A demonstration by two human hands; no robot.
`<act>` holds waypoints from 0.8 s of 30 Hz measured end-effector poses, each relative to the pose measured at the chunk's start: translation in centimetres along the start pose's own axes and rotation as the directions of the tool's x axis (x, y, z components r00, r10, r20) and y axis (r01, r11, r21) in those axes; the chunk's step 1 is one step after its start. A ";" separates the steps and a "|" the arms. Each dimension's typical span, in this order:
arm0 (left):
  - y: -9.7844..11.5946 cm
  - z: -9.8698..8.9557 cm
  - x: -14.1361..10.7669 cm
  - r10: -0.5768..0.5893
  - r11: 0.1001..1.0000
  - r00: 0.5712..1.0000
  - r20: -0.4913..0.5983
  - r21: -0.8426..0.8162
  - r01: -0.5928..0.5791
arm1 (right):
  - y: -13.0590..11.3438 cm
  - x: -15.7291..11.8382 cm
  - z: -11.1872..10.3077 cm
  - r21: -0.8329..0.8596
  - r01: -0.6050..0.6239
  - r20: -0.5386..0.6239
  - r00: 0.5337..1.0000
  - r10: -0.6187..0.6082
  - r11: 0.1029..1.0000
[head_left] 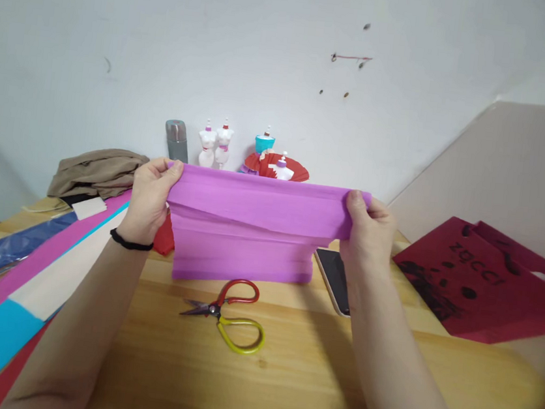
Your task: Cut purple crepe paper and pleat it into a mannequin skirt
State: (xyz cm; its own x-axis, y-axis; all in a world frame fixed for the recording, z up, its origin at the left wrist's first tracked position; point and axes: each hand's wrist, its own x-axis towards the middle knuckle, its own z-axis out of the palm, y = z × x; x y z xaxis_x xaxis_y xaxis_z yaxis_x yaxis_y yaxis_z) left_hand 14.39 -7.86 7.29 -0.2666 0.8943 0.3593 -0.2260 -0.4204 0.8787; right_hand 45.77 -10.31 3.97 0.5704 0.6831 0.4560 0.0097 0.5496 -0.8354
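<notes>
While red-and-yellow-handled scissors [214, 311] lie on the table [290, 390], a person's left hand [149, 196] and right hand [370, 232], thumbs pressed to fingers, pinch a purple sheet [257, 203] by its upper corners, spread above the table before miniature mannequins [224, 137], a phone [334, 278] nearby.

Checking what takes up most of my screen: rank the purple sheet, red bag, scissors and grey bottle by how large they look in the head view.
Largest to smallest:
- Purple sheet and red bag: too alike to rank
- Scissors
- Grey bottle, which stands farther back
</notes>
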 end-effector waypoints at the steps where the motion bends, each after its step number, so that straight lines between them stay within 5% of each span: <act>1: -0.1 0.0 0.0 0.035 0.999 0.999 -0.014 0.032 -0.034 | 0.0 0.0 0.0 -0.001 0.013 -0.005 1.000 -0.013 1.000; 6: -0.4 0.1 -0.1 0.092 0.991 0.996 0.001 0.093 -0.092 | -0.1 -0.3 0.0 -0.046 0.063 -0.068 0.996 -0.066 0.997; 13: 0.1 -0.4 -0.2 -0.213 0.976 0.945 0.248 0.010 0.218 | 0.1 -0.1 -0.1 -0.040 0.052 -0.077 0.995 -0.055 0.998; 24: 0.4 0.0 -0.2 -0.042 0.999 0.996 0.079 0.015 0.041 | 0.0 0.4 -0.7 -0.157 0.180 -0.036 0.981 -0.188 0.971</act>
State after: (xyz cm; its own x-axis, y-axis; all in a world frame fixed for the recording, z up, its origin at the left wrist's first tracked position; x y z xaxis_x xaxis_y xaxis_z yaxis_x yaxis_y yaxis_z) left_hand 14.38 -8.18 7.61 -0.1821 0.9204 0.3460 -0.2222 -0.3813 0.8973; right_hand 46.55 -10.32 3.93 0.5879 0.5496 0.5936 0.2413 0.5813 -0.7771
